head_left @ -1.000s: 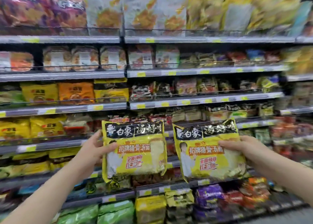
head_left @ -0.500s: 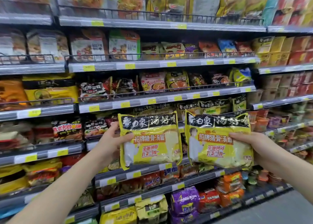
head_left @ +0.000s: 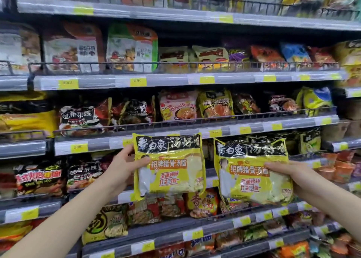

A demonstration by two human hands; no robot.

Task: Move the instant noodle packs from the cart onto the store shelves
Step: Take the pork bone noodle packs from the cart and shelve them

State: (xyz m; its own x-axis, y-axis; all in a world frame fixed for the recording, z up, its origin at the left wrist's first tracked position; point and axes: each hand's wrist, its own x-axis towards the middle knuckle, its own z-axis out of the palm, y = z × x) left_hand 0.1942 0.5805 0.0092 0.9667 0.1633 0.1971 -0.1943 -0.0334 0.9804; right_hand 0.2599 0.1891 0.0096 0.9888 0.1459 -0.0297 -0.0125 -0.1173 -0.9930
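- A store aisle's far-left shelf bay carries yellow-and-black packs above and a dark pack with red lettering lower down, all behind grey price rails with yellow tags.
- The person's bare left forearm rises from the lower left corner; the left hand grips the left edge of a yellow instant noodle pack, thumb laid across its front face and the fingers hidden behind it.
- That pack, with a black band of white characters along its top and a red-and-white label at its middle, is held upright in the air in front of the shelf front, touching no shelf.
- Behind it, the wire-fronted middle shelf holds a row of mixed packs: a black-and-white one at left, a pink one and a yellow-orange one near the centre.
- A second yellow noodle pack of the same design hangs just beside the first, a narrow gap between them, tilted slightly and a little lower.
- The right hand holds this pack at its right edge, thumb pressed over the front near the orange label, the other fingers out of sight behind the wrapper.
- Below both packs a lower shelf shows red-and-orange packs standing on edge.
- At far right, stacked orange cup noodles sit on a neighbouring shelf section, blurred.
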